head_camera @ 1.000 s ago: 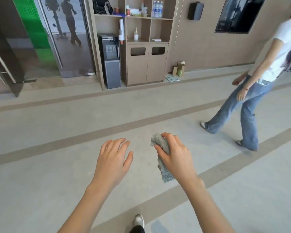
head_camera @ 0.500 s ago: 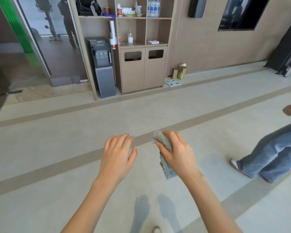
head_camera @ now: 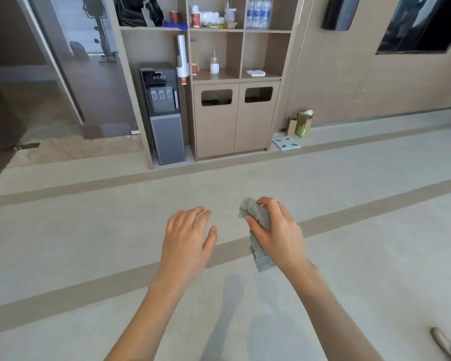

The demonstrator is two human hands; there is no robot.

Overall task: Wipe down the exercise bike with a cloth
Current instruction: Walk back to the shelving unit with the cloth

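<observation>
A gym lobby is being indicated by a black exercise bike [head_camera: 101, 35] showing in a glass door [head_camera: 97, 97], a grey water dispenser [head_camera: 164, 113] and tan wooden shelving [head_camera: 267, 48] holding bottled water [head_camera: 258, 11].

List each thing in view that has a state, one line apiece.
left hand, open, fingers relaxed, holding nothing.
right hand, gripping the cloth.
cloth, bunched, lower end hanging free.
exercise bike, far off at the back, untouched.
cabinet doors, both shut.
</observation>
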